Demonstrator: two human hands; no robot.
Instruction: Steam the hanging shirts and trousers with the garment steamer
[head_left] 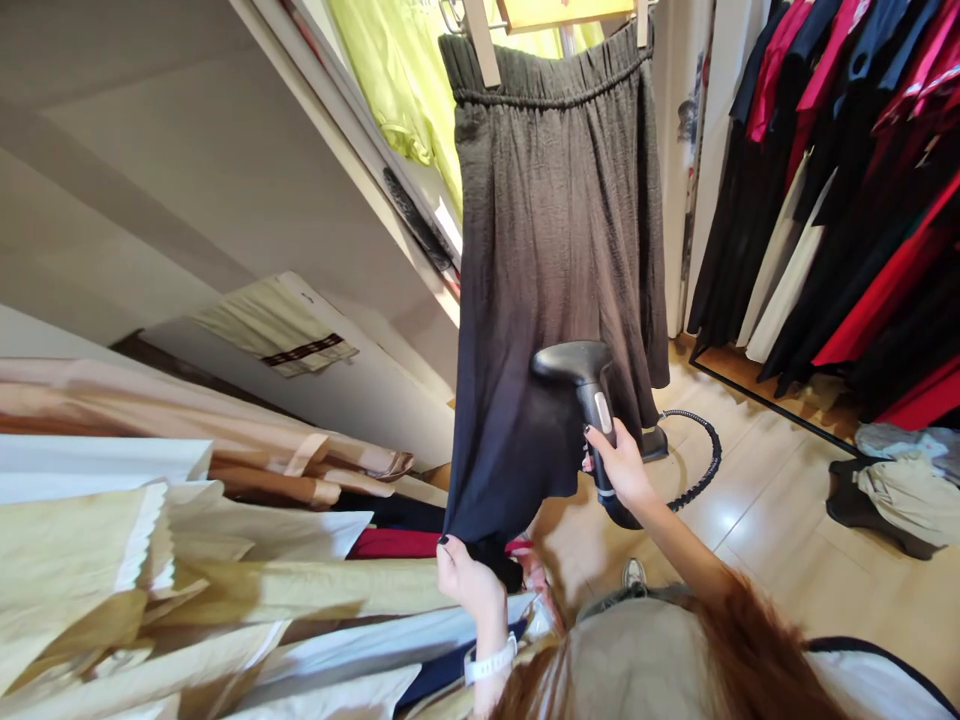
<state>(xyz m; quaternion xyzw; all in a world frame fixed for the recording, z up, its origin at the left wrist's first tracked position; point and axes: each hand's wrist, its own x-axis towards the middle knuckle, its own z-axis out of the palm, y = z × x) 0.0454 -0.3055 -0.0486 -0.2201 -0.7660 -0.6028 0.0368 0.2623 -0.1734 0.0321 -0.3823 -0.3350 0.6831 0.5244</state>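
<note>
A dark grey skirt [555, 250] hangs from a clip hanger at the top of the view, its lower part shading to black. My left hand [466, 578] pinches the skirt's bottom hem and pulls it down and taut. My right hand [619, 462] is closed around the handle of a black garment steamer [581, 372], whose head presses against the lower skirt. A ribbed black hose [701, 470] curls from the steamer down to the floor.
A row of cream, beige and white garments [187, 560] hangs at the left. Red, black and white clothes [847, 200] fill a rack at the right. A yellow-green garment [397, 80] hangs behind the skirt. Crumpled cloth [907, 480] lies on the wooden floor.
</note>
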